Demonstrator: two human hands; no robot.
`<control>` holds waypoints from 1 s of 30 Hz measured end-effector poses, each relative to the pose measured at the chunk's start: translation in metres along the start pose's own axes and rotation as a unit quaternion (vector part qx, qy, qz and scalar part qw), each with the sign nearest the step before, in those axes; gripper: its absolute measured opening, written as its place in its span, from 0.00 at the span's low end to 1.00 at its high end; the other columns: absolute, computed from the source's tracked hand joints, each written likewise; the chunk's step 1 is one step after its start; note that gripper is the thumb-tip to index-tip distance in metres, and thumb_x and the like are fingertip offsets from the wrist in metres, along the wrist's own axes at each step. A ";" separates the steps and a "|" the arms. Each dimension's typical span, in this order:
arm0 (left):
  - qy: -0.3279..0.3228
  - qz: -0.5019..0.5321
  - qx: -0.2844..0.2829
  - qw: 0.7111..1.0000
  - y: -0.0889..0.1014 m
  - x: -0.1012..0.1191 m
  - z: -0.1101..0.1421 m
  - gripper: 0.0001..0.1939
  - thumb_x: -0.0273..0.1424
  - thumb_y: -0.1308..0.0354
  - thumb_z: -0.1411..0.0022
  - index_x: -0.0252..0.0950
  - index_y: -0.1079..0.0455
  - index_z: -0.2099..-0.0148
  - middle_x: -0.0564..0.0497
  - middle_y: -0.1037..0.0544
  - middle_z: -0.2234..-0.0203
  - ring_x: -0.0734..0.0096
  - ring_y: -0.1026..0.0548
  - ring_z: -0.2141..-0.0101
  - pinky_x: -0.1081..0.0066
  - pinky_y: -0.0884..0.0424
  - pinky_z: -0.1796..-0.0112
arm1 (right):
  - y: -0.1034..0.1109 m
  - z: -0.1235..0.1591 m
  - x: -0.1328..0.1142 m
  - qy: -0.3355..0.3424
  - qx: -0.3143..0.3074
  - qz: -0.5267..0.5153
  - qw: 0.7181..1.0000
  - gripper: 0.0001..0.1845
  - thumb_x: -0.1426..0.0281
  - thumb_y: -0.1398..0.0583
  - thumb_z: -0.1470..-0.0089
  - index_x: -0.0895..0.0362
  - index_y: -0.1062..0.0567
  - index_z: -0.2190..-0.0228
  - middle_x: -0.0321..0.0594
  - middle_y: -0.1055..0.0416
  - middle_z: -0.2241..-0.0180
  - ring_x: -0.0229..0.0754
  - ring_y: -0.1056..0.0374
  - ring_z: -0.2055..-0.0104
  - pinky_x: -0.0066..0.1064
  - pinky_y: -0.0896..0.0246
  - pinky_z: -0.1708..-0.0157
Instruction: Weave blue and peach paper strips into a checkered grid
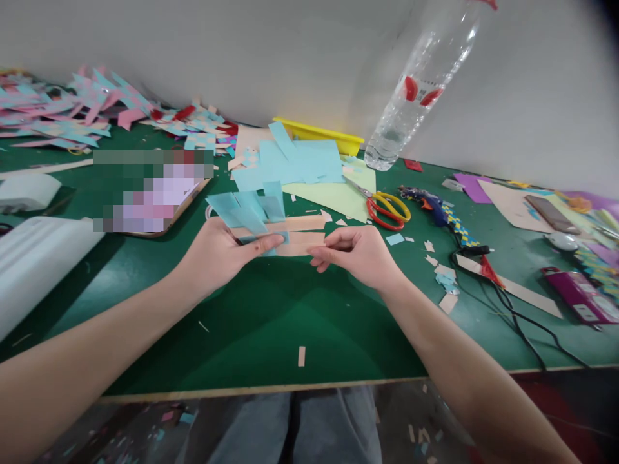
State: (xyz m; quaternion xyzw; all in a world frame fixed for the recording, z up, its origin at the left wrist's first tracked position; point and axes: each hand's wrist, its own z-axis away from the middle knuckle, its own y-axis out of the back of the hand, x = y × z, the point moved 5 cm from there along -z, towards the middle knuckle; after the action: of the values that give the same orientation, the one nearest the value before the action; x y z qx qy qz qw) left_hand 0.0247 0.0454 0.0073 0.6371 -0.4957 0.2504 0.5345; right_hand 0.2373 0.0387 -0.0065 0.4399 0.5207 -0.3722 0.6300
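Observation:
Between my hands is a partly woven piece of paper strips, with light blue strips (244, 209) fanning upward and peach strips (302, 238) running to the right. My left hand (229, 248) grips the woven end, its thumb pressed on the front where blue and peach cross. At the free end of a lower peach strip, my right hand (353, 251) pinches with thumb and fingers. Behind them lie light blue paper sheets (309, 161) and a pale green sheet (333, 196). Scissors (387, 207) with red and yellow handles rest right of the sheets, blades toward them.
A clear plastic bottle (416, 90) stands near the wall beside a yellow tray (329, 136). Woven paper shapes (97, 103) pile up at the back left, near a phone (164, 193). On the right are black cables (512, 309), a purple box (580, 295) and paper scraps (447, 283).

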 end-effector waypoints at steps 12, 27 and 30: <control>-0.007 -0.009 -0.002 1.000 0.001 -0.004 0.000 0.10 0.42 0.35 0.42 0.42 0.24 0.67 0.53 0.17 0.66 0.57 0.21 0.62 0.63 0.24 0.59 | 0.001 -0.001 -0.004 0.028 0.001 0.024 0.999 0.16 0.58 0.30 0.53 0.58 0.20 0.70 0.41 0.19 0.71 0.39 0.23 0.72 0.33 0.25 0.65; -0.005 0.004 -0.001 1.000 0.001 -0.005 0.001 0.10 0.42 0.35 0.43 0.42 0.24 0.67 0.53 0.17 0.66 0.57 0.20 0.63 0.62 0.24 0.60 | 0.002 -0.001 -0.006 0.034 -0.008 0.038 0.999 0.14 0.59 0.32 0.51 0.58 0.21 0.70 0.39 0.20 0.72 0.37 0.24 0.72 0.32 0.26 0.64; -0.001 0.005 -0.006 1.000 0.001 -0.002 0.001 0.10 0.43 0.34 0.44 0.41 0.23 0.66 0.52 0.17 0.65 0.56 0.20 0.61 0.62 0.23 0.59 | 0.001 -0.001 -0.005 0.027 -0.008 0.020 0.999 0.14 0.60 0.31 0.52 0.58 0.22 0.69 0.39 0.20 0.70 0.37 0.24 0.72 0.32 0.27 0.63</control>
State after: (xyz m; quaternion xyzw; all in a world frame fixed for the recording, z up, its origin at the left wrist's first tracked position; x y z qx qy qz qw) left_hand 0.0223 0.0451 0.0056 0.6318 -0.5010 0.2497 0.5362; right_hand 0.2372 0.0406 -0.0013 0.4549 0.5314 -0.3436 0.6266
